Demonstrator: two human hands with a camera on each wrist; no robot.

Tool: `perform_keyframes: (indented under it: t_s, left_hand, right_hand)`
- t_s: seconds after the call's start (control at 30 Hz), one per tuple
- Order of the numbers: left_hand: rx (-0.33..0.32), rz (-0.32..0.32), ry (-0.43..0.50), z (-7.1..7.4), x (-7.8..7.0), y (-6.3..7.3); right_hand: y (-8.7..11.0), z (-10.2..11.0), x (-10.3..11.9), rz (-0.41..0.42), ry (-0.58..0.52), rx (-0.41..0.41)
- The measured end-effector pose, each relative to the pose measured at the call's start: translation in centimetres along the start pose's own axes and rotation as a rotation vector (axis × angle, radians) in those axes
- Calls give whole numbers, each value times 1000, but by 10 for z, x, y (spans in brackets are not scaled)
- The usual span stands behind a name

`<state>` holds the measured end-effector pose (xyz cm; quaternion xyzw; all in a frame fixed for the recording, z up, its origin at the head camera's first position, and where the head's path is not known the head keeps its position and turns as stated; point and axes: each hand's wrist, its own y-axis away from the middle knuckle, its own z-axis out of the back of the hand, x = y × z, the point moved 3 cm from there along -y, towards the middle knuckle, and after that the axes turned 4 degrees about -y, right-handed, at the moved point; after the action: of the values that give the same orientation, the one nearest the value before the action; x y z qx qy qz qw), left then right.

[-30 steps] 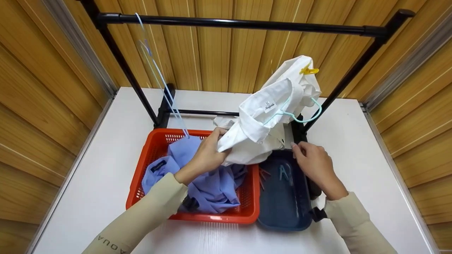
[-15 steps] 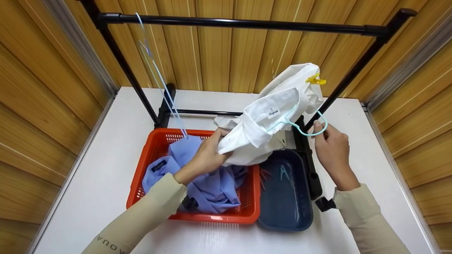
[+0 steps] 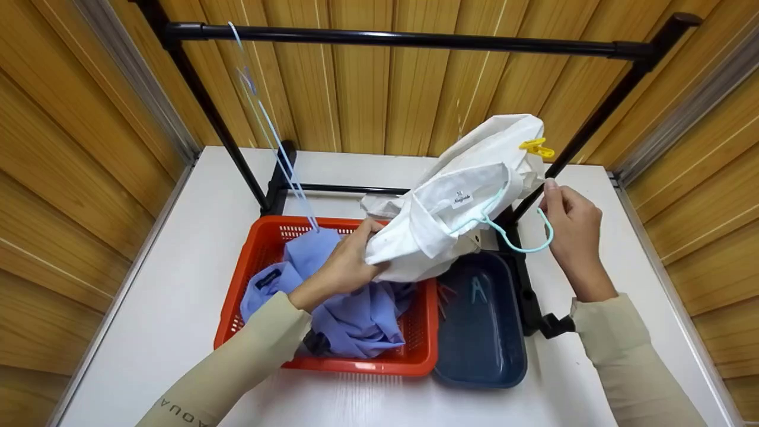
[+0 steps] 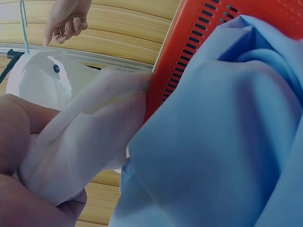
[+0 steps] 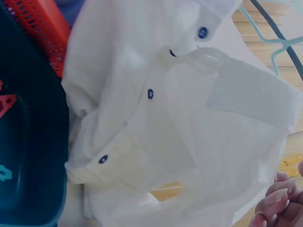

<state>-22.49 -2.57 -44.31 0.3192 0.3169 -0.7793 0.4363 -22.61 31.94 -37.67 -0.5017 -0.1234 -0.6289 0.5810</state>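
A white shirt (image 3: 409,237) on a pale turquoise hanger (image 3: 510,240) slants up to the right in the head view. My left hand (image 3: 347,261) grips its near shoulder; in the left wrist view the bunched cloth lies between thumb and fingers. Clipped to the far shoulder is a yellow clothespin (image 3: 536,147). My right hand (image 3: 575,237), fingers loosely curled, is by that shoulder, just below the clothespin and right of the hook. In the right wrist view, the right fingers (image 5: 277,198) hold nothing visible, and dark buttons run down the shirt front (image 5: 150,94).
A red basket (image 3: 430,350) holds a blue-purple shirt (image 3: 356,326). Beside it stands a dark blue bin (image 3: 516,367) with red and turquoise clothespins (image 3: 478,289). The black rack's rail (image 3: 403,39) spans above, with a blue hanger (image 3: 267,112) hooked at its left.
My right hand has moved up and right from above the bin, past the hanger's hook, to the far shoulder. The shirt's far end and hook have dipped lower; my left hand keeps its grip.
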Motion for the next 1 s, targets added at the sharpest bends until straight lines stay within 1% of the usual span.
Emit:
perform_keyframes:
  t_s: [0.17, 0.37, 0.47, 0.6, 0.67, 0.8, 1.0]
  left_hand:
    - [19, -21, 18, 0, 2, 1]
    - [39, -6, 33, 0, 3, 3]
    - [50, -6, 40, 0, 3, 4]
    - [60, -31, 31, 0, 2, 4]
    - [60, -45, 22, 0, 2, 4]
    - [60, -55, 6, -1, 3, 5]
    - [57, -60, -16, -1, 2, 5]
  right_hand:
    - [-9, 1, 3, -22, 22, 20]
    - [-19, 5, 3, -96, 37, 90]
    - [-24, 6, 2, -142, -15, 128]
    - [-28, 8, 0, -196, -120, 165]
    - [-30, 9, 0, -214, -154, 171]
    - [-33, 10, 0, -230, -177, 178]
    - [-33, 10, -1, -223, -209, 183]
